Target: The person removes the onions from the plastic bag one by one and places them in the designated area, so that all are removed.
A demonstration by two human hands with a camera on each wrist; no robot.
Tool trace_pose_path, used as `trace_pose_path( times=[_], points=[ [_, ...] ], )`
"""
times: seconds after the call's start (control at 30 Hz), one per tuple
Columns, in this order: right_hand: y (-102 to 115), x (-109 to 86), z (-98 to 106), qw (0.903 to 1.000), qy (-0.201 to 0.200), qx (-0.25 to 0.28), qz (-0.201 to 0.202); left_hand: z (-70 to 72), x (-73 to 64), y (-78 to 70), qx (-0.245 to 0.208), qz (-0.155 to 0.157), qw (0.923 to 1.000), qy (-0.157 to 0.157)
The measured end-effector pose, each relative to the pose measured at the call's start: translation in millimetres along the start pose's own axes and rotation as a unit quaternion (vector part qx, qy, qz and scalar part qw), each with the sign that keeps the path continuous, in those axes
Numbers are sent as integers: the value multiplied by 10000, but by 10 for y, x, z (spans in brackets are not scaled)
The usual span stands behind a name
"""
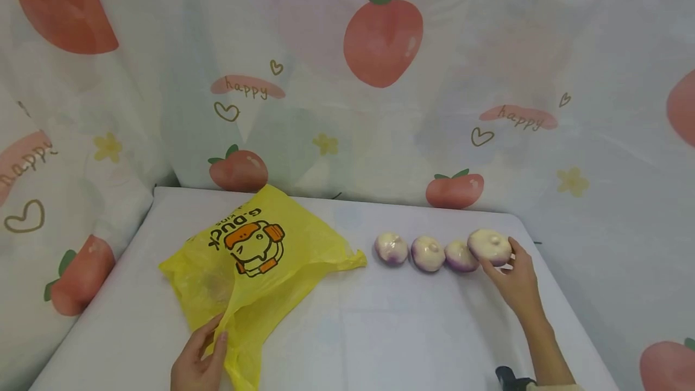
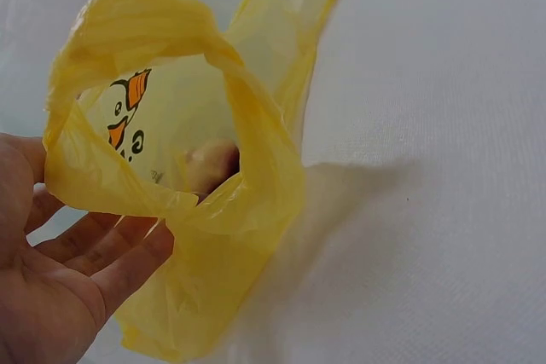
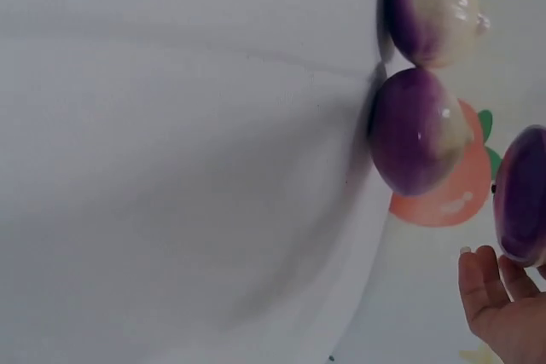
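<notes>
My left hand (image 1: pixel 198 358) pinches the open edge of a yellow plastic bag (image 1: pixel 304 234) with a printed duck. In the left wrist view the bag's mouth gapes toward the camera, and a round, pale and dark turnip (image 2: pixel 212 166) shows inside. At the right, my right hand (image 1: pixel 516 279) grips a glossy purple-and-white turnip (image 1: pixel 488 246) between thumb and fingers, raised off the table. Beside it three similar turnips stand in a row: the left one (image 1: pixel 391 248), the middle one (image 1: pixel 428 253) and the right one (image 1: pixel 461 256), which the held turnip partly overlaps in the head view.
A white cloth covers the table (image 1: pixel 380 330). Behind and to the left hangs a curtain (image 1: pixel 326 113) printed with fruit and hearts. A dark strap-like object (image 1: pixel 510 378) sits by my right sleeve.
</notes>
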State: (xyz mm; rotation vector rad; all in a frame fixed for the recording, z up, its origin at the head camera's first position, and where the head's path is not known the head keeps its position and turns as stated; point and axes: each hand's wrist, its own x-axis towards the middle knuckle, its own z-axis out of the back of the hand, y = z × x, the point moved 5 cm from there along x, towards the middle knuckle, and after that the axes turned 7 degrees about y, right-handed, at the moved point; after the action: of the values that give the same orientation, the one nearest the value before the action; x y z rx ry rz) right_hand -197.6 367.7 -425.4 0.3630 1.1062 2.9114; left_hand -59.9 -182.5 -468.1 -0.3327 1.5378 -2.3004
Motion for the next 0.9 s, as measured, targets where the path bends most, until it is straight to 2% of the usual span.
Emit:
trace_pose_path(
  times=[0.2,0.4,0.6,0.77,0.9],
  points=[
    [-159,86,167,9980,16,-155,-611,-4,31,2,7,66,10000,-2],
    [-315,10,220,9892,222,-156,-1444,3,26,0,224,225,9995,9],
    [-395,-43,237,9834,156,-245,-1790,21,23,9,198,251,9994,-104],
    [-482,-62,208,9778,342,-526,-1999,34,26,11,229,123,9996,-149],
    [-593,-68,167,9738,506,-710,-2101,38,28,12,173,139,9997,-97]
  ],
)
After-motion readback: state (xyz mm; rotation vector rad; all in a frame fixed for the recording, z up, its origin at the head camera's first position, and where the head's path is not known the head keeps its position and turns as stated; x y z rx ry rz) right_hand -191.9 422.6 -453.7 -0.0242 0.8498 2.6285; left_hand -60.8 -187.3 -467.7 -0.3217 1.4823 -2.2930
